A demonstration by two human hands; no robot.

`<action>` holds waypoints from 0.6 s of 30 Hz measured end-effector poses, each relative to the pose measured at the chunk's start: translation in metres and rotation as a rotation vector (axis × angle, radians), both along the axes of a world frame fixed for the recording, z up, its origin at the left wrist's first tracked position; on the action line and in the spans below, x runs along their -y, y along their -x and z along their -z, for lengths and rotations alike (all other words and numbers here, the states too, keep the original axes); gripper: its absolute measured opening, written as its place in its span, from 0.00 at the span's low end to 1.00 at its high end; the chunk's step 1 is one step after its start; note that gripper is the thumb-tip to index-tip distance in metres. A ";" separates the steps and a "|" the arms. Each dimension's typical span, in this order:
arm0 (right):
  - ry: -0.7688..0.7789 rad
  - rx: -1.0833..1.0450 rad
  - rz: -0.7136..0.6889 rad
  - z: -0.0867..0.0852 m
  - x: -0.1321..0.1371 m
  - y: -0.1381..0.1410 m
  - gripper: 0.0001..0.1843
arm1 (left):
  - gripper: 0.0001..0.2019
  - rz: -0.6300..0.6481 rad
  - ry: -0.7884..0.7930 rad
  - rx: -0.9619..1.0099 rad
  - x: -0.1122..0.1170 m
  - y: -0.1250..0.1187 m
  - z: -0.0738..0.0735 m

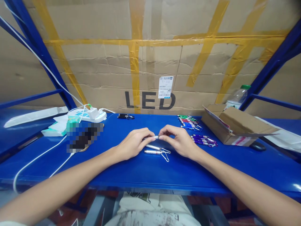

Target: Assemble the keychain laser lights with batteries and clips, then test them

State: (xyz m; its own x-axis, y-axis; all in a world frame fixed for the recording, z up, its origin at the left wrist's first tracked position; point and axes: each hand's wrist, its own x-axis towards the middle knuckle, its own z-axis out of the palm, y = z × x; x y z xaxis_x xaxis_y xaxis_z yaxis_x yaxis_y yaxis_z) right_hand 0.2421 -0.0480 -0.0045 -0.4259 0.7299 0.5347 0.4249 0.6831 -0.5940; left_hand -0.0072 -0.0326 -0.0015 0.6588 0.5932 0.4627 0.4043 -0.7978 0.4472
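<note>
My left hand (134, 142) and my right hand (179, 140) meet over the middle of the blue table (150, 175). Both pinch a small silver keychain flashlight (154, 137) held between their fingertips, just above the surface. Two more silver keychain flashlights (155, 150) with wire clips lie on the table right below my hands. My fingers hide most of the held piece.
Coloured keychain flashlights (190, 122) and purple ones (204, 140) lie at the right. An open cardboard box (235, 127) and a plastic bottle (238, 97) stand far right. A white power strip (90, 115) with cables, a tissue pack (56, 128) and a black keychain item (125, 116) sit left and back.
</note>
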 end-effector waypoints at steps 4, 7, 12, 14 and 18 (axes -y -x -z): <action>-0.080 0.019 0.000 0.001 0.001 0.000 0.04 | 0.12 -0.029 0.244 0.096 0.002 -0.004 -0.003; -0.167 0.048 -0.007 0.001 0.002 0.000 0.05 | 0.15 -0.019 0.455 0.154 0.001 -0.007 -0.002; -0.200 0.060 -0.022 0.000 0.003 -0.001 0.06 | 0.14 -0.025 0.462 0.164 0.000 -0.007 0.001; -0.106 0.033 -0.018 0.001 0.002 0.000 0.05 | 0.12 -0.046 0.298 0.117 0.000 -0.005 0.001; 0.226 -0.132 -0.056 0.003 -0.002 0.002 0.07 | 0.12 0.007 -0.124 -0.041 -0.001 0.002 0.003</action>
